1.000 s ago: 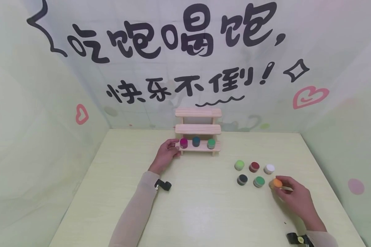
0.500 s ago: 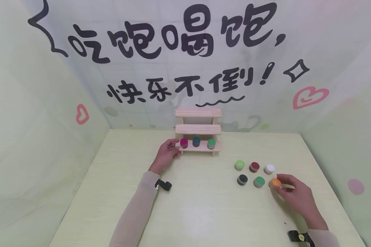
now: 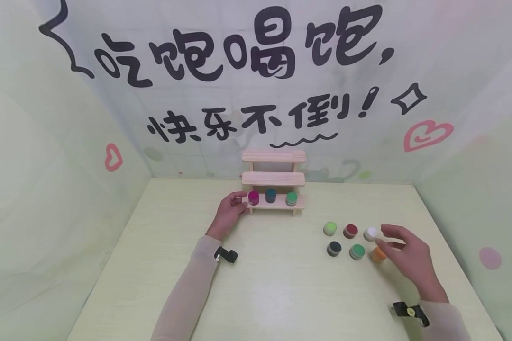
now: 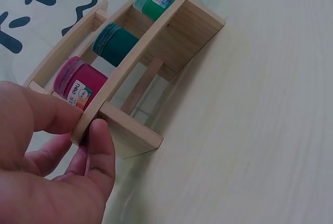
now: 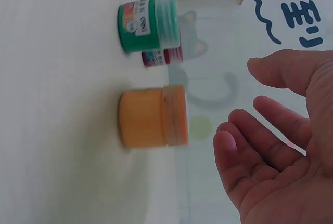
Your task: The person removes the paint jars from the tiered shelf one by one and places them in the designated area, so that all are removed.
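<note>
My left hand (image 3: 227, 215) pinches the left end of the lowest board of a wooden stepped shelf (image 3: 273, 178). In the left wrist view the thumb and fingers grip that board's end beside a magenta paint jar (image 4: 80, 82). A teal paint jar (image 4: 115, 44) and a green paint jar (image 4: 154, 1) stand along the same board. Above an orange paint jar (image 5: 148, 118) hovers my right hand (image 3: 411, 258), apart from it, thumb and fingers spread with nothing between them. In the head view the right hand partly covers that jar, which stands upright on the table.
Near the right hand stand a white jar (image 3: 370, 233), a dark red jar (image 3: 350, 231), a light green jar (image 3: 330, 228), a black jar (image 3: 334, 248) and another green jar (image 3: 357, 251). A printed cloth backdrop (image 3: 222, 156) rises behind the table (image 3: 260, 284).
My right hand has let go of the orange jar and lifted up and away from it. The jar has shifted slightly left. My left hand stays at the shelf.
</note>
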Motion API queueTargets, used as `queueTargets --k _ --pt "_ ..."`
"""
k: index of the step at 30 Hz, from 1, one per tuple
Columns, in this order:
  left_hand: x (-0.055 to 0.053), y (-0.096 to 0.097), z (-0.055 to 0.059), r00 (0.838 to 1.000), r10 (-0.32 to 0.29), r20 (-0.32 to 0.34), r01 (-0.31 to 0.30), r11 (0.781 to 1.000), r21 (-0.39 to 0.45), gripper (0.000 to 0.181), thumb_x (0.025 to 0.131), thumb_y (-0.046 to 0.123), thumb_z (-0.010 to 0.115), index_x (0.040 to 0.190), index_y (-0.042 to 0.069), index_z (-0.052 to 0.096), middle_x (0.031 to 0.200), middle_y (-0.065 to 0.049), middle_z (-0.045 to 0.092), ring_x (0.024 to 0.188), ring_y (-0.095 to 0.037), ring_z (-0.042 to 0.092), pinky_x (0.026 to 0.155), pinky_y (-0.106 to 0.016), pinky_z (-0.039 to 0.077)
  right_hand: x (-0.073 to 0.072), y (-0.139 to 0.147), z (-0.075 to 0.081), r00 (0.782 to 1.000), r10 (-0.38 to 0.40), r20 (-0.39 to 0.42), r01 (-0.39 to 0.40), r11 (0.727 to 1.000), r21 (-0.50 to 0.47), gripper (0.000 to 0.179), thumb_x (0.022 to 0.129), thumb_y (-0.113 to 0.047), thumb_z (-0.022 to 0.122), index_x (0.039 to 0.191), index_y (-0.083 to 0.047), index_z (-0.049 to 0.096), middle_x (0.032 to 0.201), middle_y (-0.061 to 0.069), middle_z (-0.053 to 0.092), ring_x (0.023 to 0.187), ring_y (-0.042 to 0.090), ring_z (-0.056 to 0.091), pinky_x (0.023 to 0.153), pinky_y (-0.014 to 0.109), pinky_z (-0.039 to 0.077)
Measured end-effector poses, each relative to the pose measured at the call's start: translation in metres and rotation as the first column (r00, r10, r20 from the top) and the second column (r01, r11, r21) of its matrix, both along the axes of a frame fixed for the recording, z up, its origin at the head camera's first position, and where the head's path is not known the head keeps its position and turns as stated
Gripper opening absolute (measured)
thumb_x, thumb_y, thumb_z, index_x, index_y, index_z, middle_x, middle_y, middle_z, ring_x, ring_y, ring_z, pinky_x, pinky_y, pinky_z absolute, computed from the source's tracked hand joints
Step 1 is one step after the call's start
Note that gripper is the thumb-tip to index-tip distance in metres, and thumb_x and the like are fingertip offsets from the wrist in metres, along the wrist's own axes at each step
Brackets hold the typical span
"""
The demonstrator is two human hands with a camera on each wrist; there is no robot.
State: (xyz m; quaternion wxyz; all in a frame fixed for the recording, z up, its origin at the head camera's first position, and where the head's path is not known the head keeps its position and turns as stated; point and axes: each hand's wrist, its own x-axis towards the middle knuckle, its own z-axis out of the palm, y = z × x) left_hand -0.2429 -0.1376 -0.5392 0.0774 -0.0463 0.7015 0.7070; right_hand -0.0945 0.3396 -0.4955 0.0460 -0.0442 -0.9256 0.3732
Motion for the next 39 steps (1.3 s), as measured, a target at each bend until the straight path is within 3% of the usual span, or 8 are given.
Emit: queueTargets --k 3,6,8,10,17,23,31,39 --pt "0.000 0.000 -0.001 1.000 0.003 0.002 -0.003 1.000 0.003 0.035 0.101 0.001 0.065 0.136 0.007 0.064 0.119 -0.013 0.064 0.104 -0.018 0.065 0.096 -0.028 0.063 -0.007 -0.009 0.003 1.000 0.011 -0.021 -0.011 1.000 -0.003 0.051 0.099 -0.037 0.075 0.140 -0.007 0.064 0.135 0.025 0.067 0.093 -0.010 0.061 0.070 0.012 0.056" --pt "0.000 0.000 -0.001 1.000 0.005 -0.001 -0.005 1.000 -0.001 0.035 0.101 0.001 0.065 0.135 0.007 0.065 0.120 -0.014 0.065 0.105 -0.018 0.066 0.097 -0.029 0.063 -0.014 -0.018 0.004 0.999 0.031 -0.036 -0.031 1.000 -0.001 0.050 0.100 -0.036 0.074 0.140 -0.008 0.064 0.134 0.024 0.068 0.100 0.019 0.073 0.072 0.011 0.054" --pt "0.000 0.001 0.000 1.000 0.003 -0.006 -0.003 1.000 -0.002 0.035 0.101 0.001 0.064 0.136 0.006 0.064 0.122 -0.014 0.065 0.106 -0.018 0.066 0.098 -0.030 0.063 -0.019 -0.023 0.004 0.998 0.046 -0.051 -0.046 0.999 0.000 0.049 0.100 -0.035 0.074 0.140 -0.007 0.064 0.133 0.024 0.068 0.105 0.037 0.073 0.074 0.009 0.053" --pt "0.000 0.001 0.001 1.000 -0.001 -0.010 0.001 1.000 -0.006 0.036 0.101 0.001 0.064 0.136 0.007 0.064 0.124 -0.015 0.066 0.109 -0.019 0.066 0.099 -0.031 0.062 -0.023 -0.027 0.005 0.995 0.065 -0.070 -0.064 0.998 0.007 0.048 0.101 -0.033 0.073 0.140 -0.007 0.063 0.133 0.024 0.068 0.107 0.044 0.072 0.075 0.007 0.052" --pt "0.000 -0.001 0.001 1.000 -0.017 -0.005 0.017 0.998 -0.066 0.038 0.102 0.004 0.065 0.139 0.013 0.065 0.126 -0.015 0.067 0.111 -0.020 0.067 0.100 -0.030 0.062 -0.037 -0.041 0.011 0.992 0.095 -0.088 -0.099 0.994 -0.038 0.048 0.100 -0.033 0.075 0.139 -0.009 0.064 0.133 0.022 0.069 0.108 0.041 0.072 0.079 0.005 0.050" --pt "-0.002 -0.003 -0.001 0.999 -0.033 -0.013 0.031 0.996 -0.080 0.038 0.102 0.006 0.065 0.140 0.013 0.065 0.127 -0.015 0.068 0.112 -0.020 0.067 0.101 -0.030 0.061 -0.046 -0.058 0.016 0.992 0.113 -0.055 -0.117 0.990 -0.078 0.051 0.100 -0.040 0.073 0.141 -0.011 0.063 0.135 0.021 0.068 0.109 0.041 0.072 0.078 0.012 0.053" --pt "-0.002 -0.004 -0.003 0.999 -0.037 -0.022 0.035 0.996 -0.081 0.038 0.102 0.006 0.066 0.139 0.013 0.065 0.124 -0.013 0.066 0.111 -0.019 0.067 0.098 -0.027 0.062 -0.060 -0.082 0.019 0.984 0.164 -0.069 -0.173 0.974 -0.145 0.049 0.101 -0.037 0.073 0.140 -0.009 0.063 0.136 0.022 0.067 0.112 0.041 0.071 0.075 0.018 0.061" --pt "-0.002 -0.005 -0.003 0.999 -0.042 -0.010 0.041 0.996 -0.074 0.039 0.102 0.006 0.065 0.140 0.013 0.064 0.129 -0.014 0.064 0.116 -0.021 0.066 0.100 -0.030 0.061 -0.082 -0.106 0.019 0.971 0.201 -0.127 -0.218 0.967 -0.132 0.042 0.101 -0.030 0.074 0.136 -0.008 0.066 0.133 0.020 0.070 0.117 0.036 0.070 0.085 0.010 0.055"
